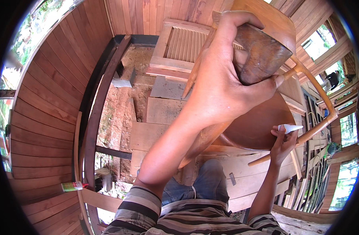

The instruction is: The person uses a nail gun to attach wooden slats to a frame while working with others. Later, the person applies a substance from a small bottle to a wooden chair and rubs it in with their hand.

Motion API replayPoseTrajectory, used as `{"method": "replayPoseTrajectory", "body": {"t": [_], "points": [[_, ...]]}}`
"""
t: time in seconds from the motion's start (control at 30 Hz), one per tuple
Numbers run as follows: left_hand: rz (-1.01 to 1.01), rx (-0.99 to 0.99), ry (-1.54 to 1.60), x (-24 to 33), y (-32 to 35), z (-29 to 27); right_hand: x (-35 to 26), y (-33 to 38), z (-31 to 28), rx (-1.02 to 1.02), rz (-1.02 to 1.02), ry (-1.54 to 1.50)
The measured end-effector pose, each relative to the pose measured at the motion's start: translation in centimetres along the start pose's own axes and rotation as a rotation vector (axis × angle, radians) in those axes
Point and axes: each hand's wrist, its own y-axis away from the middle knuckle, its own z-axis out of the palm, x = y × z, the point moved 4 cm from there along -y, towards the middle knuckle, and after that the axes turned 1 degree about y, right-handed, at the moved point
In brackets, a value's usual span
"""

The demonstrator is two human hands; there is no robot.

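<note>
Close in front of me, my left hand (222, 86) is closed around a dark brown, curved wooden chair part (267, 55), its fingers wrapped over the top and the thumb along the lower edge. Beyond it is a brown wooden chair (257, 121), tilted, with a broad smooth seat and slim legs; where the held part meets the chair is hidden by my hand and forearm. At the right, beside a chair leg, my right hand (283, 145) pinches a small white bottle with a pointed nozzle (293, 128), the tip aimed rightward.
Wooden planks (246, 170) form the floor under the chair. A louvred shutter panel (187, 41) lies at the back. To the left, a beam (104, 98) borders a gap over bare earth. A green-and-white container with a red tip (72, 186) rests by the plank wall (46, 117).
</note>
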Motion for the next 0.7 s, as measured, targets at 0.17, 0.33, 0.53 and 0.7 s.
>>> {"method": "replayPoseTrajectory", "body": {"t": [0.17,0.33,0.53,0.7], "points": [[-0.189,-0.026,0.035,0.1,0.2,-0.4,0.2,-0.1,0.0,0.007,0.013,-0.016],[-0.037,0.046,-0.464,-0.8,0.5,-0.3,-0.5,0.0,0.0,0.011,0.016,-0.021],[0.215,0.06,-0.547,-0.4,-0.2,0.1,-0.4,0.0,0.0,0.01,-0.01,0.0],[0.126,0.043,-0.333,-0.9,-0.2,0.5,-0.8,0.0,0.2,0.025,-0.029,-0.003]]}}
